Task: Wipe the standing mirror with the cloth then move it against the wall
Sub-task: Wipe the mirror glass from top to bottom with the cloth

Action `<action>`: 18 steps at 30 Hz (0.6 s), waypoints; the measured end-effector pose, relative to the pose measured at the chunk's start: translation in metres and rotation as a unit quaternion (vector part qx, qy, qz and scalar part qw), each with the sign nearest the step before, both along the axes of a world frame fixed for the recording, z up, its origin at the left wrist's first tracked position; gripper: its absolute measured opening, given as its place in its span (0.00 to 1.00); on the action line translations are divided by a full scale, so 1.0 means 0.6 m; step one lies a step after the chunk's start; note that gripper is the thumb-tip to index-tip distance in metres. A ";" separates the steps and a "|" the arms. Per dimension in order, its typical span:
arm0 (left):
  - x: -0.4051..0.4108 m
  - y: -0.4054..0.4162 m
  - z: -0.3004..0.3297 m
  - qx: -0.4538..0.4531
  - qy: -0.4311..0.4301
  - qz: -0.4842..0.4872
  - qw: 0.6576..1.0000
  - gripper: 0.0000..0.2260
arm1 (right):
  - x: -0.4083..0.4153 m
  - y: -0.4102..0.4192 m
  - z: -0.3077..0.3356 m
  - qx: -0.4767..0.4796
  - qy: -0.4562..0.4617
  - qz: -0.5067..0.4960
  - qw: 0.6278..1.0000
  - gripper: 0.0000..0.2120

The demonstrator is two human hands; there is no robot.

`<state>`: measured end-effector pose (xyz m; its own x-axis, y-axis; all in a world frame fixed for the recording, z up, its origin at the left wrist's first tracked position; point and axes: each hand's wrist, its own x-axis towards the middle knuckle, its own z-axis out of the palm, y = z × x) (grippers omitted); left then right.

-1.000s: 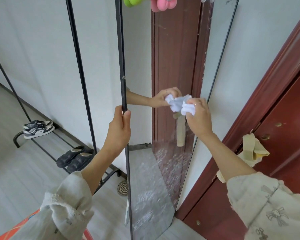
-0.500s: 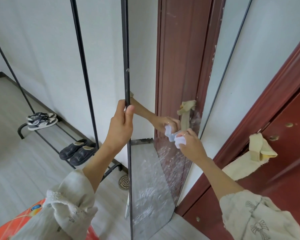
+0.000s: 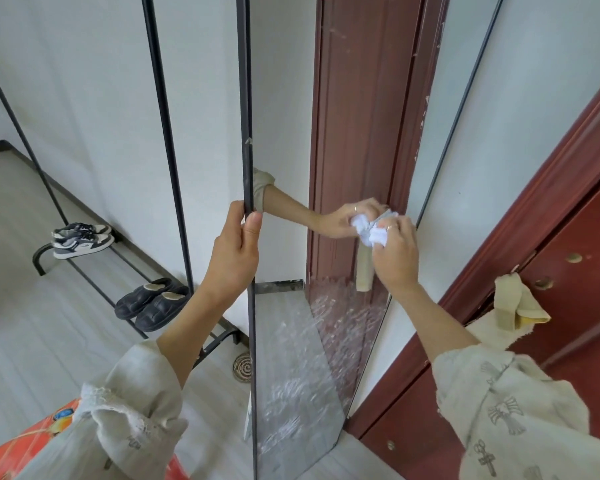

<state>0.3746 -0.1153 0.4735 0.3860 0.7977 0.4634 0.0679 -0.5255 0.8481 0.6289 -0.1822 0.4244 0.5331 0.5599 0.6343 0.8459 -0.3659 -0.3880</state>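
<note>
The tall standing mirror with a thin black frame stands upright in the middle of the view, its lower glass streaked with smears. My left hand grips its left frame edge at mid height, thumb on the front. My right hand holds a crumpled white cloth pressed against the glass near the mirror's right edge. The mirror reflects my hand, the cloth and the red door frame.
A red door with a beige rag hung on its handle is at the right. A white wall is behind. A black metal rack at the left carries sneakers and dark slippers. An orange object lies bottom left.
My right hand with the cloth went down the glass, then came back up and to the right. My left hand has kept its grip on the frame edge.
</note>
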 end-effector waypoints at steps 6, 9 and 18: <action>0.003 -0.001 -0.002 0.004 -0.007 -0.002 1.000 0.08 | 0.015 -0.060 -0.089 -0.225 0.156 0.056 0.960 0.15; 0.004 -0.002 -0.002 0.004 -0.006 0.007 1.000 0.08 | 0.018 -0.060 -0.041 -0.150 0.122 0.006 0.981 0.21; 0.006 0.002 -0.006 0.009 -0.007 0.010 1.000 0.09 | 0.042 0.015 0.069 0.051 0.027 -0.055 0.997 0.18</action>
